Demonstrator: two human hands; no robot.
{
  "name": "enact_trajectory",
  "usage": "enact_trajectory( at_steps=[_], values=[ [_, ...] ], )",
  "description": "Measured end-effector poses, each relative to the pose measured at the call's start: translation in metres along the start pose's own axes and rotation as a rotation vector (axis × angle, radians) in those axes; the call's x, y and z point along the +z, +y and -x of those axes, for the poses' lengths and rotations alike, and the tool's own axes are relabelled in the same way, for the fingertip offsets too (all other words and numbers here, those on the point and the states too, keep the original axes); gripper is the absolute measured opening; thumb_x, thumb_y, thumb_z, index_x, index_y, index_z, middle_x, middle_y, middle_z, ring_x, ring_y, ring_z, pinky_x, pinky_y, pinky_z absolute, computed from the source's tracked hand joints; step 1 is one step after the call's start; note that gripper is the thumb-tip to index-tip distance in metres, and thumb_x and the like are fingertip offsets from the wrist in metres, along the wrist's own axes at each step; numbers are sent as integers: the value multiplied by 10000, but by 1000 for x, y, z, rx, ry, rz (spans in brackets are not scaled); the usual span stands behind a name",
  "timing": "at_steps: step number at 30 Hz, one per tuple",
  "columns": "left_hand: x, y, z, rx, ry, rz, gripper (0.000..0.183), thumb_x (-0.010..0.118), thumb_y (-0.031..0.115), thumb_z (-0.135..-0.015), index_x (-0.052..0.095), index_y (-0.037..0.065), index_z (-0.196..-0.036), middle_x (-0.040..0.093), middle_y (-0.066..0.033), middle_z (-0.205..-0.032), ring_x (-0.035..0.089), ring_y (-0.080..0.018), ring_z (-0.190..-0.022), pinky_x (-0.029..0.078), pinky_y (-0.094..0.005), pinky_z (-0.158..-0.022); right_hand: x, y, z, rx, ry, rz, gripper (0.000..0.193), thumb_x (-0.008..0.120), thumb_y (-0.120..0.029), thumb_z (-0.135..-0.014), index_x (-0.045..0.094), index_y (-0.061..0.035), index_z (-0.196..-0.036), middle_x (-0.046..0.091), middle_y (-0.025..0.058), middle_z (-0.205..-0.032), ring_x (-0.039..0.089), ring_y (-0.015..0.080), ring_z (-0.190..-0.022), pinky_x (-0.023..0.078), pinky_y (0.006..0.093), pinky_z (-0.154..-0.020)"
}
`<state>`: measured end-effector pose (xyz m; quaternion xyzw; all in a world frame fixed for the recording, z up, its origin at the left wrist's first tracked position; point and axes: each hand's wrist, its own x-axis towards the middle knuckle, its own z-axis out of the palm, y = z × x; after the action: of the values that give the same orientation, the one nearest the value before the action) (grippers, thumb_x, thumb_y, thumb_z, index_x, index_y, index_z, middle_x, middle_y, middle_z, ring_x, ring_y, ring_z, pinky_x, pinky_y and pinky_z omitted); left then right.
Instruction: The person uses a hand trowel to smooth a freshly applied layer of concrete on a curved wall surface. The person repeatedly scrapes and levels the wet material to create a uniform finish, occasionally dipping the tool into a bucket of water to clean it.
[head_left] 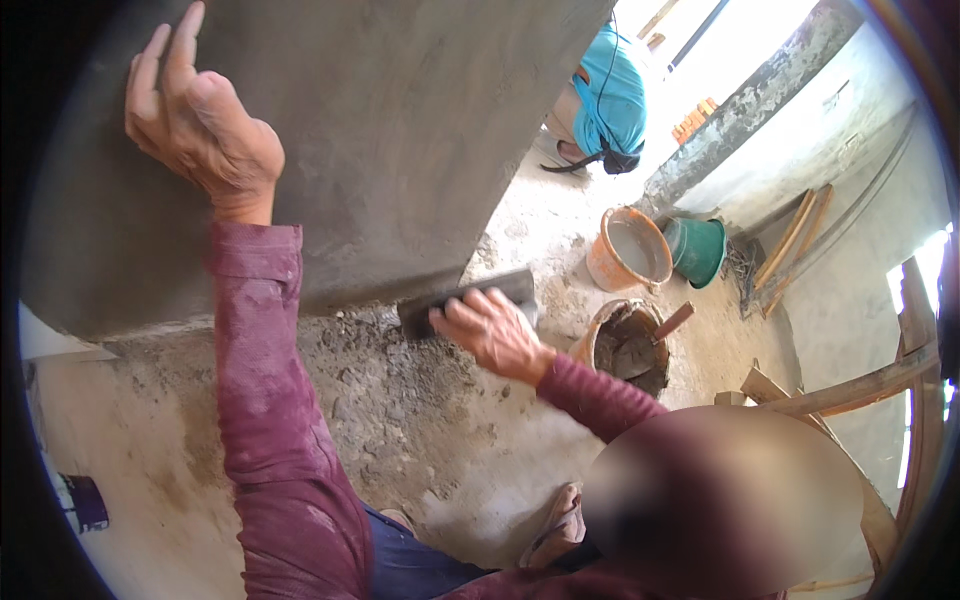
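Note:
My right hand (492, 335) grips a dark rectangular plastering float (420, 314) near the lower edge of a grey plastered wall (400, 130). Its fingers cover the float's handle. My left hand (205, 125) is raised in front of the wall at the upper left, fingers stretched out and nothing in it; whether it touches the plaster I cannot tell. Wet mortar crumbs (385, 400) lie on the floor along the wall's foot. Close to my right forearm stands a bucket of mortar (592, 345), with a wooden tool handle (675, 320) sticking out.
Behind the mortar bucket are an orange bucket (607, 262) of greyish liquid and a green bucket (712, 250). A bent-over person in a blue shirt (615, 90) is beyond the wall's edge. Timber (870, 380) stands at the right; a dark container (85, 503) lies far left.

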<state>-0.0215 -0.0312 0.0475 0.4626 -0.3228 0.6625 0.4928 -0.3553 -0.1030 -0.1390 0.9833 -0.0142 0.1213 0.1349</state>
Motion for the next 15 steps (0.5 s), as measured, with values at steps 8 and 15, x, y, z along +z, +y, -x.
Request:
enact_trajectory(
  at_steps=[8, 15],
  values=[
    [-8, 5, -7, -108, -79, 1, 839, -23, 493, -1090, 684, 117, -1342, 570, -55, -1368, 450, -281, -1318, 259, -451, -1192, -212, 84, -79, 173, 759, 194, 567, 678, 36, -765, 653, -56, -1324, 666, 147, -1145, 618, 321, -1006, 501, 454, -875],
    [-9, 5, 0, -148, -105, 123, 807, 53, 560, -1073, 692, 151, -1347, 548, -50, -1417, 432, -290, -1309, 249, -462, -1178, -237, 108, -103, 60, 761, 130, 502, 727, 8, -773, 678, -58, -1269, 684, 156, -1119, 647, 339, -991, 526, 411, -861]
  ],
)
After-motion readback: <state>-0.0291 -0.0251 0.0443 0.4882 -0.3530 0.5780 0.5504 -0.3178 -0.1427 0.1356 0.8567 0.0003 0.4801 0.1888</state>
